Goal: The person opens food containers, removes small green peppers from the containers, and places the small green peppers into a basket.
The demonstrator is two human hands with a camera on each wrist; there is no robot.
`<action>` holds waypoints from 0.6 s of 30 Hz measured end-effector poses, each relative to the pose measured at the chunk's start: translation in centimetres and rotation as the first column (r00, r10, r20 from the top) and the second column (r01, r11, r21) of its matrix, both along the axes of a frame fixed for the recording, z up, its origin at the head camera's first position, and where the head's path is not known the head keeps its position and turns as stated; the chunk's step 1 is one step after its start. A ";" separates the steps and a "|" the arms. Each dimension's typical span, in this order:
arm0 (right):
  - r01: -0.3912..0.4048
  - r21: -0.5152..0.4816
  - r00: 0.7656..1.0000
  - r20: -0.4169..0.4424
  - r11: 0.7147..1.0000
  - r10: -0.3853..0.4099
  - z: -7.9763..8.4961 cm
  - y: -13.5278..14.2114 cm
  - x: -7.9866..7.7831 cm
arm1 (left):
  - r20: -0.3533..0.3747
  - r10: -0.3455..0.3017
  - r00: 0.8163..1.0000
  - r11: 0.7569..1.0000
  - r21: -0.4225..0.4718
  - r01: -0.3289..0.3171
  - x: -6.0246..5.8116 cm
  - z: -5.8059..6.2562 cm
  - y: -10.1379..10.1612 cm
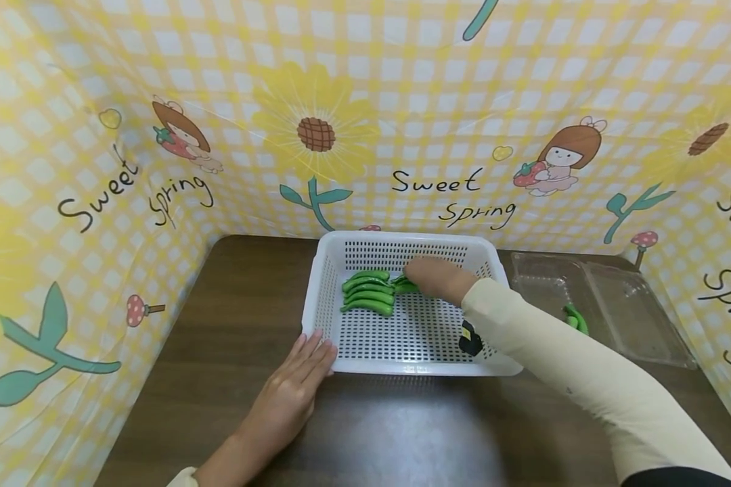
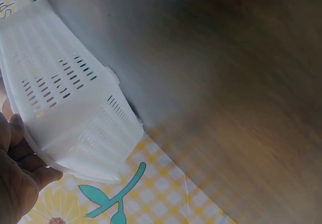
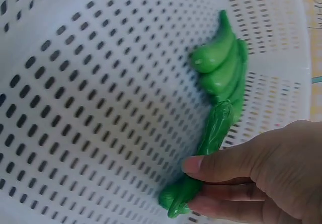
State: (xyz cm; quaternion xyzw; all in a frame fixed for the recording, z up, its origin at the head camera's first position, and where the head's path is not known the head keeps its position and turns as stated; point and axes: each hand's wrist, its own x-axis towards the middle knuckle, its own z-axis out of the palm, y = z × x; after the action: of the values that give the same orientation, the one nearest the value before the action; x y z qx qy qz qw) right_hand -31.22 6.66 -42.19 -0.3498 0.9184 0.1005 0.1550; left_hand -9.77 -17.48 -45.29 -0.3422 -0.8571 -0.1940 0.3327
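A white perforated plastic basket [image 1: 417, 369] stands on the table, and several green peppers [image 1: 368, 308] lie side by side in its left half. My right hand [image 1: 441, 277] reaches down inside the basket. In the right wrist view its thumb and fingers pinch a green pepper [image 3: 214, 133], whose far end meets the row of other peppers [image 3: 221, 75]. At the front left corner, my left hand [image 1: 295, 382] holds the basket's rim, fingers laid over the edge. The left wrist view shows fingers curled at that rim, beside the slotted outer wall [image 2: 55, 78].
Right of the basket is a clear plastic tray [image 1: 639, 318] with a divider; a green pepper [image 1: 575, 319] lies in its left part. Behind the brown wooden table [image 1: 250, 291] hangs a yellow checked cloth [image 1: 237, 135], which also covers both sides. My right forearm crosses the basket's right edge.
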 end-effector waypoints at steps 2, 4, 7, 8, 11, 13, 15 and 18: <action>-0.002 0.006 1.000 -0.004 1.000 0.002 -0.4 0.2 0.0 | -0.005 0.000 1.000 1.000 0.003 0.000 -0.1 0.0 0.1; -0.011 0.011 1.000 -0.020 1.000 0.011 -1.0 0.3 -0.1 | -0.002 0.002 1.000 1.000 0.001 -0.002 -0.1 0.0 0.2; 0.001 -0.004 0.999 -0.044 1.000 -0.001 -1.8 0.4 -0.1 | 0.004 0.005 1.000 1.000 -0.003 -0.005 0.0 -0.1 0.2; 0.014 -0.007 0.999 -0.051 1.000 -0.015 -2.0 0.4 -0.1 | 0.005 0.004 1.000 1.000 -0.005 -0.004 0.0 -0.1 0.2; 0.057 -0.025 0.998 -0.038 0.998 -0.058 -2.2 0.6 -0.2 | 0.010 0.003 1.000 1.000 -0.009 -0.003 -0.1 -0.1 0.2; 0.079 -0.025 0.997 -0.018 0.997 -0.079 -2.0 0.7 -0.3 | 0.012 0.002 1.000 1.000 -0.012 -0.001 -0.1 0.0 0.2; 0.095 -0.032 0.996 0.002 0.995 -0.095 -1.7 0.9 -0.6 | 0.014 0.002 1.000 1.000 -0.012 -0.001 -0.1 0.0 0.2; 0.111 -0.039 0.994 -0.005 0.993 -0.112 -0.6 1.5 -1.4 | 0.005 0.003 1.000 1.000 -0.014 -0.003 -0.2 0.1 0.2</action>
State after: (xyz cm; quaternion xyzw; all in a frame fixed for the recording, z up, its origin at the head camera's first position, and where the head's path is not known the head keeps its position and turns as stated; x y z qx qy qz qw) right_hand -32.62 8.14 -42.75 -0.3005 0.9389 0.0753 0.1501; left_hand -9.94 -17.25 -45.22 -0.3428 -0.8598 -0.1883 0.3282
